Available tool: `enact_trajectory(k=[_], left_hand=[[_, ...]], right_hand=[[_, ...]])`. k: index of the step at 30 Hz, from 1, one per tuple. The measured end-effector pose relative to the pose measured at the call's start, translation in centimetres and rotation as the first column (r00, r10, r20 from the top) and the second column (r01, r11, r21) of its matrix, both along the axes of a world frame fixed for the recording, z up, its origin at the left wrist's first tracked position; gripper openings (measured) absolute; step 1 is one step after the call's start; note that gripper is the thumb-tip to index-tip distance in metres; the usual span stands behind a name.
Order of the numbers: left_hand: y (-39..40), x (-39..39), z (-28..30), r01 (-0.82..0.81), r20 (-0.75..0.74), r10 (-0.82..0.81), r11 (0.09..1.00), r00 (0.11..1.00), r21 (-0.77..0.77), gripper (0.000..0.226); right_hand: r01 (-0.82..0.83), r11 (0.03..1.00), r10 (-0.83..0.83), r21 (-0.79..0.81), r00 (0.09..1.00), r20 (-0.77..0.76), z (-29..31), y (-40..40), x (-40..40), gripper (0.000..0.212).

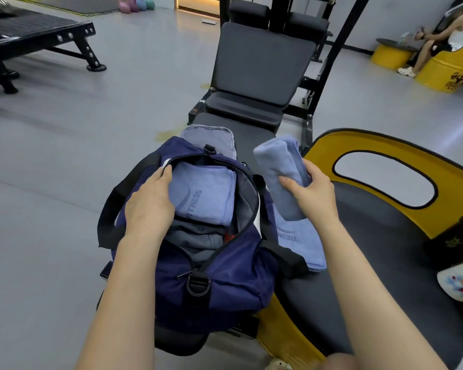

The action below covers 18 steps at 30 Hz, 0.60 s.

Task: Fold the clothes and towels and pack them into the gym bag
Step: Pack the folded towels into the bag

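Observation:
A navy gym bag (pixel 219 279) lies unzipped on the black bench. Inside it a folded light-blue towel (pixel 206 196) marked FITNESS lies on top of grey clothing (pixel 198 241). My left hand (pixel 150 206) grips the bag's left rim and holds the opening wide. To the right of the bag, my right hand (pixel 313 193) holds a rolled light-blue towel (pixel 281 172) just above the bench. Under it another folded blue towel (pixel 300 244) lies flat beside the bag. A grey-blue cloth (pixel 206 137) lies behind the bag.
The black bench pad (pixel 262 68) rises behind the bag. A yellow-rimmed black seat (pixel 385 236) is at the right, with a black cylinder (pixel 455 244) and a printed white item (pixel 460 284) on it. A person sits on yellow drums (pixel 444 68) far right. Another bench (pixel 38 30) stands far left.

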<state>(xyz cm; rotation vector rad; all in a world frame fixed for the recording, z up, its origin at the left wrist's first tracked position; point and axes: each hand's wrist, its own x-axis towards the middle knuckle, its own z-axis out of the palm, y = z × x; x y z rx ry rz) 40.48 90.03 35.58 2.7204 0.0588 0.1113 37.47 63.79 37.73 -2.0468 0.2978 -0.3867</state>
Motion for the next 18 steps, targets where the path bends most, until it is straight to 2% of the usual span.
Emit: enact_trajectory(k=[4,9,12,15,16,18], left_hand=[[0.8,0.0,0.0,-0.051,0.012,0.052,0.998,0.999,-0.038,0.080],[1.9,0.2,-0.7,-0.043,0.049,0.047,0.996,0.998,-0.077,0.083],[2.3,0.0,-0.7,-0.043,0.053,0.048,0.996,0.997,-0.081,0.082],[2.5,0.1,-0.6,-0.048,0.040,0.052,0.995,0.998,-0.084,0.079],[2.5,0.1,-0.6,-0.052,0.033,0.055,0.995,0.998,-0.084,0.078],[2.4,0.1,-0.6,-0.059,0.029,0.061,0.994,0.998,-0.090,0.078]], right_hand=[[-0.190,0.977,0.197,-0.098,0.978,0.066,2.4,3.6,1.5,0.028],[-0.376,0.866,0.390,-0.330,0.921,-0.025,2.1,7.7,4.5,0.043],[-0.420,0.776,0.444,-0.470,0.894,-0.066,0.4,9.1,6.3,0.049],[-0.476,0.673,0.465,-0.567,0.868,-0.177,-2.0,10.1,7.5,0.059],[-0.467,0.652,0.460,-0.597,0.870,-0.178,-2.7,10.4,7.7,0.064],[-0.367,0.607,0.468,-0.705,0.882,-0.056,-3.8,10.7,7.7,0.072]])
